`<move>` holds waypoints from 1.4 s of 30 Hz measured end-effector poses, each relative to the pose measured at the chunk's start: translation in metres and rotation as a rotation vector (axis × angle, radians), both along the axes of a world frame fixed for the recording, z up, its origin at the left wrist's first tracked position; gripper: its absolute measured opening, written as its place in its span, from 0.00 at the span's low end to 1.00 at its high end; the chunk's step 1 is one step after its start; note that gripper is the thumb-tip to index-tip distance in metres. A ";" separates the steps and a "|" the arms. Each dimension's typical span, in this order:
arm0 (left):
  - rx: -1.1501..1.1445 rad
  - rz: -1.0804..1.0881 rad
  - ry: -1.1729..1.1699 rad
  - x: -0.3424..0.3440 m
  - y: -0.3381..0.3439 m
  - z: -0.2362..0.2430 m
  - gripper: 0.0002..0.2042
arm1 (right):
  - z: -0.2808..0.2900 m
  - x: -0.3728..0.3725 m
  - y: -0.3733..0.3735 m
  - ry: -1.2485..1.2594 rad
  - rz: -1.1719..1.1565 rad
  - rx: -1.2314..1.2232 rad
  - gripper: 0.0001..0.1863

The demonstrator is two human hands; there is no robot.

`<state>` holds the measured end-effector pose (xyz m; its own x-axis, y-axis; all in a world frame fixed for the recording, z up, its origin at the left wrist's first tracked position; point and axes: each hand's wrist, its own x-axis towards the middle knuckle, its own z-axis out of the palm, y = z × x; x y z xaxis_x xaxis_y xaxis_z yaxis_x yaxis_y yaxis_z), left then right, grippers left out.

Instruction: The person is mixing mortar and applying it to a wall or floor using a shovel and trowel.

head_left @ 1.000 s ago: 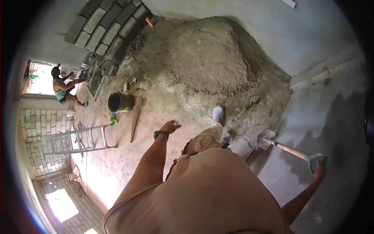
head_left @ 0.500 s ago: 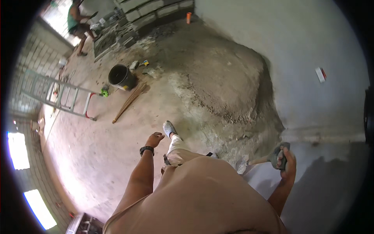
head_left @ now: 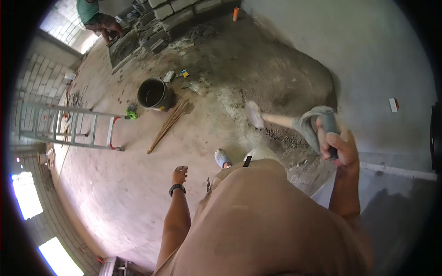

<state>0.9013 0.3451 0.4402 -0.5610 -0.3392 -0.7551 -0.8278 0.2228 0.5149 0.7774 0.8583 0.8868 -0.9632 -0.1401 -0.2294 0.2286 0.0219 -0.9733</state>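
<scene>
My right hand (head_left: 339, 146) grips the grey D-shaped handle (head_left: 329, 124) of a shovel, raised at my right. Its wooden shaft (head_left: 279, 121) runs leftward to a pale blade (head_left: 254, 114) over the grey heap of sand and gravel (head_left: 294, 83); I cannot tell whether it touches. My left hand (head_left: 179, 175), below a dark wristwatch, hangs at my left with loosely curled fingers and nothing visible in it. A shoe (head_left: 223, 158) shows on the concrete floor in front of me.
A black bucket (head_left: 154, 94) stands by a bundle of thin sticks (head_left: 168, 126). An aluminium ladder (head_left: 69, 129) lies left. A co-worker (head_left: 94, 20) bends by a mortar board (head_left: 124, 48) and block wall (head_left: 184, 9). A plastered wall (head_left: 377, 69) bounds the right; an orange pipe (head_left: 235, 14) stands behind.
My right hand has raised the shovel and swung its blade up and forward over the heap. My view has turned, and my left hand hangs lower beside my body.
</scene>
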 end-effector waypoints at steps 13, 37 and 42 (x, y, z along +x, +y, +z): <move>1.258 0.475 0.457 -0.528 0.201 0.183 0.47 | 0.067 -0.243 0.254 0.158 0.600 -0.743 0.25; 0.889 0.874 0.365 -1.047 0.141 0.085 0.14 | -0.227 -0.691 0.116 -0.566 -0.786 -0.385 0.16; 0.804 0.739 0.253 -1.135 0.192 0.021 0.15 | -0.254 -0.740 0.073 -0.581 -0.806 -0.411 0.15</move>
<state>-0.2337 0.5374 0.4617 -0.5918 -0.1175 -0.7975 -0.4706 -0.7529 0.4602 0.0369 0.9309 0.6325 -0.5643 0.3173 -0.7622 0.4596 -0.6462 -0.6093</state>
